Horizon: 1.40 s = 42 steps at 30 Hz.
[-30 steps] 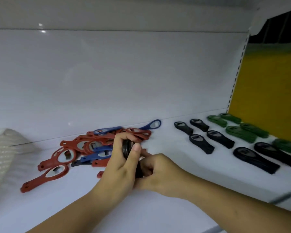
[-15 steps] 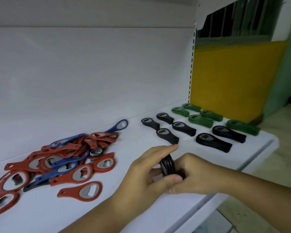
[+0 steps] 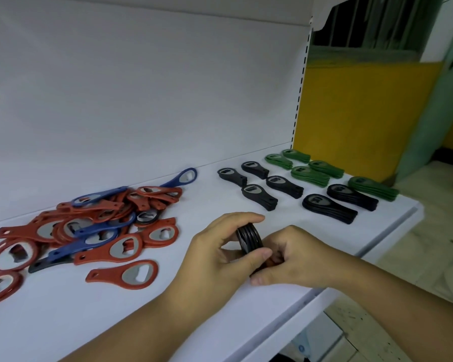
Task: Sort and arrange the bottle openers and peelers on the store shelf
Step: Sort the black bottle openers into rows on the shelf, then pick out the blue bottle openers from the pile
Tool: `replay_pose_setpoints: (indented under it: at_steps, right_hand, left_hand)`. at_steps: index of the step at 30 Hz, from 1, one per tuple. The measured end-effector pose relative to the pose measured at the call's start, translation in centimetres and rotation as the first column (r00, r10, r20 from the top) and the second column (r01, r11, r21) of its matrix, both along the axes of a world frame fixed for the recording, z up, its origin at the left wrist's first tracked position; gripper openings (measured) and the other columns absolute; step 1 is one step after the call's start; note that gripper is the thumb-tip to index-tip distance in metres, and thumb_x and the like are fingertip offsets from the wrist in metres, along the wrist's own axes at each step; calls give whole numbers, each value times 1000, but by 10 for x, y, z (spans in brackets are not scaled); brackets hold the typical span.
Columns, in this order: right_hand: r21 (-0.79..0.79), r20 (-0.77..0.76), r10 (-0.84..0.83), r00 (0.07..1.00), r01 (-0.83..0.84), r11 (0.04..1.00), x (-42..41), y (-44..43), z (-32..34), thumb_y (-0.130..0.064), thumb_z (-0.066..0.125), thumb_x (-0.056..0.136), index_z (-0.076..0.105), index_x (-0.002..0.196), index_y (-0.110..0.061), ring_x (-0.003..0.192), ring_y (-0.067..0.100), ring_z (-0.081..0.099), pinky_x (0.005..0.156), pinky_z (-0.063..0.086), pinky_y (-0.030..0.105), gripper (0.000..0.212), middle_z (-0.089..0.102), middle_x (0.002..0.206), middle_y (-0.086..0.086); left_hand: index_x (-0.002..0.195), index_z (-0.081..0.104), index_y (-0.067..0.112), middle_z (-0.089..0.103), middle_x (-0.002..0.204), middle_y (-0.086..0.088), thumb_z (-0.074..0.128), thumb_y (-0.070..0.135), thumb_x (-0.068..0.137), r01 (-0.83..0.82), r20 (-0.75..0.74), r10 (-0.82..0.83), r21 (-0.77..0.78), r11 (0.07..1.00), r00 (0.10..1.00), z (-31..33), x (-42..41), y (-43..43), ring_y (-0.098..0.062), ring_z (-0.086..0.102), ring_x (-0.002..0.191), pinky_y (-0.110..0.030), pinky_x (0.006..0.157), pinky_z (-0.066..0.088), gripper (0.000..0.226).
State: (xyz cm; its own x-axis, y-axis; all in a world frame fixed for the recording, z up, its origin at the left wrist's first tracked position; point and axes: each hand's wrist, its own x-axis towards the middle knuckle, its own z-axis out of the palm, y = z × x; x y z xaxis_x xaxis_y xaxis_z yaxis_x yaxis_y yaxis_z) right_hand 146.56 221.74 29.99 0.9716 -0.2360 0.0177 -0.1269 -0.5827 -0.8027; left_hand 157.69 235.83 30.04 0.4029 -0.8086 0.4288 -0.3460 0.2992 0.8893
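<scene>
A small stack of black bottle openers (image 3: 249, 239) stands on edge near the front of the white shelf (image 3: 94, 304), held between both hands. My left hand (image 3: 217, 253) pinches its round end with thumb and fingers. My right hand (image 3: 290, 254) grips the handle end, which is hidden in the fist. A loose pile of red and blue openers (image 3: 94, 223) lies at the left. Black opener stacks (image 3: 259, 195) sit in rows at the right, with green opener stacks (image 3: 310, 176) behind them.
The shelf's front edge (image 3: 298, 307) runs diagonally just below my hands and ends at the right corner (image 3: 416, 207). A single red opener (image 3: 126, 275) lies apart in front of the pile. Bare shelf lies between my hands and the black rows.
Both hands have carried the black stack rightwards, away from the red and blue pile, toward the front of the shelf. The view has swung right and the white basket has left the frame.
</scene>
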Motion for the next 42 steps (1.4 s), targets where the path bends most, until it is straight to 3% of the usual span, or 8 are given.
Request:
replay_pose_setpoints:
  at_steps: [3,7,16,21,24,28,34,42]
  right_hand:
    - [87,-13,53,999,-52,995,-1,-1,6,-27,78,73,65,63,-25,56,7,38,56,33,24,16,45,56,-12]
    - [124,-32,102,994,-97,988,-4,-2,19,-11,72,82,63,51,-33,52,4,32,55,26,21,39,38,51,-15]
    - [142,-54,32,998,-24,990,-9,9,28,-22,77,77,64,49,-27,56,18,31,63,25,38,31,35,54,0]
    - [46,-33,-24,999,25,999,-7,8,30,-19,77,77,43,56,3,56,19,26,58,30,27,46,24,58,8]
    - [-35,-33,-59,998,58,998,-9,7,36,-16,77,77,42,52,-1,52,15,27,54,33,19,46,25,54,4]
    - [-237,-138,-167,976,131,963,-21,-12,42,-27,79,72,34,45,-13,52,19,25,57,29,27,54,24,51,2]
    - [-661,-328,-399,856,94,744,-33,-54,56,-27,75,66,21,38,-16,43,12,15,48,11,28,61,13,40,-5]
    - [-686,-461,-493,737,56,726,-14,-71,61,-37,76,69,26,33,-18,37,8,23,42,16,25,64,22,35,-9]
  left_hand:
    - [100,68,35,67,91,-3,76,9,74,-42,-69,42,1,999,997,1,1,0,-18,65,97,-27,70,57,38]
    - [100,64,25,68,99,7,75,7,76,-14,-153,9,-33,999,988,6,0,3,-18,68,98,-33,73,59,32]
    - [106,56,24,66,102,11,63,12,78,48,-136,-63,-110,993,989,5,-6,7,-11,64,105,-22,77,53,32]
    - [111,52,20,66,101,16,68,14,82,42,-110,-58,-147,988,992,7,-5,8,-4,63,98,-17,76,51,34]
    - [114,50,28,63,104,25,66,27,72,-3,-24,1,-85,996,1000,6,-2,8,1,61,99,-17,87,49,44]
    - [119,43,42,52,122,30,69,48,61,-37,-10,39,140,989,999,-6,17,2,6,48,121,-16,100,39,64]
    - [129,36,42,46,127,24,63,36,86,-187,402,28,363,913,915,-19,23,1,5,42,121,-8,98,29,51]
    - [141,25,38,44,138,12,50,35,93,-202,599,-62,363,910,798,-4,11,10,-5,41,125,-14,100,32,54]
